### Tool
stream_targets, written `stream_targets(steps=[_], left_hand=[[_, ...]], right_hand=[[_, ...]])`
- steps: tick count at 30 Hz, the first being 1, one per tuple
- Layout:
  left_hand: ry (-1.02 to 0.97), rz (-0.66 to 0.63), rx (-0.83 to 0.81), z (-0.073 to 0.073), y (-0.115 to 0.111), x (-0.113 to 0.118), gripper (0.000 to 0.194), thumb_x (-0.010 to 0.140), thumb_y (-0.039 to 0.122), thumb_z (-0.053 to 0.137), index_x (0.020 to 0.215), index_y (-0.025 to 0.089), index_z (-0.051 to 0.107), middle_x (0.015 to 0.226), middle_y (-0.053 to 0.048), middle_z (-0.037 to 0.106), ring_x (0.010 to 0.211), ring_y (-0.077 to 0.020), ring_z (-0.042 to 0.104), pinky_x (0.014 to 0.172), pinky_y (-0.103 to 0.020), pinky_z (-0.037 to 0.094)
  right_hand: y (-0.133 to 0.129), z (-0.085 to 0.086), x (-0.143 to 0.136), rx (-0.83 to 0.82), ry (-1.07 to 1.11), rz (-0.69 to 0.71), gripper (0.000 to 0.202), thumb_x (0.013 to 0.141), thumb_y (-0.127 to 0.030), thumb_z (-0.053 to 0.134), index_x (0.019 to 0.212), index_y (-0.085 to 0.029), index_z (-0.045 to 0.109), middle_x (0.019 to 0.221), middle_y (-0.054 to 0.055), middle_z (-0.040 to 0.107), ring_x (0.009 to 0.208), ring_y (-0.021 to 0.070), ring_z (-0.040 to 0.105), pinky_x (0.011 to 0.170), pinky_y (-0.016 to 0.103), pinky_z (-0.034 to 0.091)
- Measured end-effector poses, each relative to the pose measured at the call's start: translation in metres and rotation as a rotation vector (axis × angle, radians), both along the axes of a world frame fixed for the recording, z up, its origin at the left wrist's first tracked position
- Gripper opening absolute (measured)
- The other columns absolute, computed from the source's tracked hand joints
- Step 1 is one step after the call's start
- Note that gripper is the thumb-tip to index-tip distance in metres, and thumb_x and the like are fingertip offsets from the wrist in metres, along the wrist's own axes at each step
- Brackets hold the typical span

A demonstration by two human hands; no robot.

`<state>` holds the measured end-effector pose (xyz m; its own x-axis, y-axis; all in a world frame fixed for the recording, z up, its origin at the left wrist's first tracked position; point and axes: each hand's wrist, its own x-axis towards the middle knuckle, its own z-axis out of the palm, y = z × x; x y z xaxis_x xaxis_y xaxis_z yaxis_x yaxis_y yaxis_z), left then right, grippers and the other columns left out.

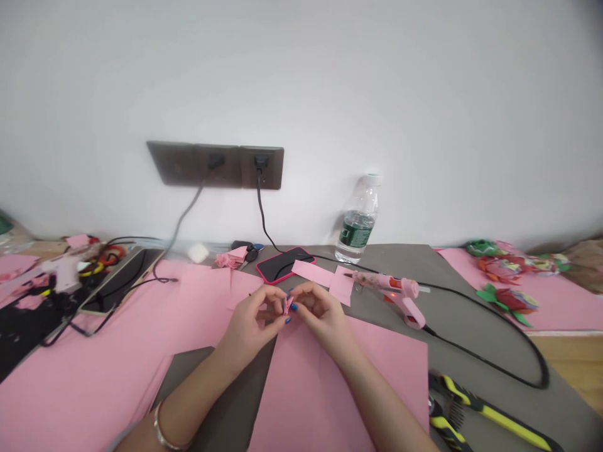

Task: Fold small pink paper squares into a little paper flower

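Between the fingertips of both hands is a small folded piece of pink paper (287, 305). My left hand (257, 316) pinches it from the left, thumb and fingers bent around it. From the other side my right hand (321, 314) grips it with thumb and forefinger. Both hands are above the upper edge of a large pink sheet (348, 389). Just beyond them lie a pink paper strip (312, 273), a small pink paper piece (341, 286) and a phone with a pink rim (285, 265). A pink glue gun (391, 287) lies right of my right hand.
A water bottle (357, 220) stands by the wall. Yellow-black pliers (490, 411) lie at front right. The glue gun's black cord (499, 370) loops across the right side. Paper flowers (509, 300) sit far right. Left are pink sheets (117, 351), another phone (121, 281) and cables.
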<state>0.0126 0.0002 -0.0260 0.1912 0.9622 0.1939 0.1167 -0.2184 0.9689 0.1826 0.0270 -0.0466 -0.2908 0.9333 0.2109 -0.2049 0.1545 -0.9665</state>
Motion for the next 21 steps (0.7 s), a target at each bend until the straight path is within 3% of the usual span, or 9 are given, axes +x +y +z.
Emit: stream_targets(steps=[3,7,14,21], left_hand=[[-0.004,-0.009,0.002,0.002,-0.001,0.001,0.029,0.081,0.009,0.061,0.106,0.023,0.058,0.081,0.003,0.057,0.080,-0.0131,0.061,0.074,-0.025,0.058],[0.026,-0.006,0.005,0.005,-0.002,0.001,0.018,0.082,0.010,0.059,0.097,0.022,0.060,0.084,0.001,0.059,0.078,-0.0128,0.060,0.072,-0.025,0.056],[0.023,-0.027,0.036,0.006,-0.002,0.002,0.013,0.085,0.014,0.059,0.097,0.021,0.058,0.086,0.000,0.058,0.078,-0.0134,0.059,0.074,-0.026,0.052],[0.053,-0.007,-0.042,0.014,-0.003,0.001,0.005,0.086,0.021,0.059,0.088,0.022,0.054,0.077,0.003,0.054,0.065,-0.0120,0.052,0.058,-0.022,0.044]], right_hand=[[0.000,0.001,0.000,-0.028,0.008,-0.005,0.012,0.083,-0.027,0.072,0.089,-0.022,0.063,0.085,0.002,0.067,0.078,0.0163,0.066,0.071,0.027,0.052],[0.000,0.002,0.000,-0.022,0.006,0.018,0.010,0.083,-0.029,0.072,0.083,-0.021,0.066,0.087,0.003,0.069,0.078,0.0162,0.065,0.073,0.028,0.052],[0.000,0.004,0.000,-0.105,0.057,0.061,0.015,0.078,-0.031,0.079,0.080,-0.020,0.069,0.088,0.003,0.069,0.078,0.0152,0.066,0.073,0.027,0.053],[-0.001,0.010,0.001,-0.167,0.034,0.092,0.022,0.076,-0.038,0.081,0.081,-0.020,0.069,0.087,0.004,0.071,0.080,0.0171,0.067,0.077,0.030,0.054]])
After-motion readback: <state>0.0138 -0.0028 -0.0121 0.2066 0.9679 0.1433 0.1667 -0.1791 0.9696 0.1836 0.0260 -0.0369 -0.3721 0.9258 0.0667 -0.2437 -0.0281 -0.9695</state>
